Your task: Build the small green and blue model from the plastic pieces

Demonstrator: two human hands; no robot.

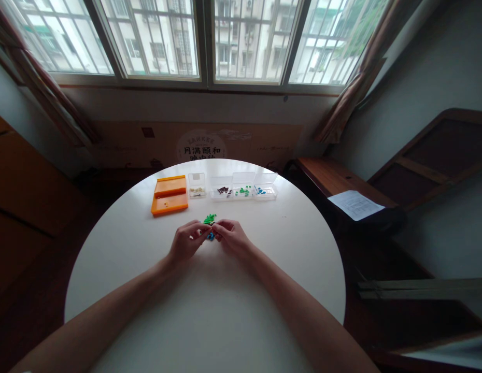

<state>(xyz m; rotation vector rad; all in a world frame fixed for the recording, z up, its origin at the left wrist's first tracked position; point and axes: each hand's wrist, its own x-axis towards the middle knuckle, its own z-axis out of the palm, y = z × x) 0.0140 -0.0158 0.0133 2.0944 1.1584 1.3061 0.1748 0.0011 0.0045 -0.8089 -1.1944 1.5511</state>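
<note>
By the window (159, 41), our table (194, 311) holds green bits (210, 219) just past our left hand (185, 239) and right hand (232, 236), tips together; whether they pinch anything, we can't tell. Boxes (244, 178) likely keep colours apart.

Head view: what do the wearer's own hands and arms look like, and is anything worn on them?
The left hand and right hand are ungloved. The left forearm and right forearm are slender and uncovered, without visible watch or cables. Rings are too small to judge.
</note>
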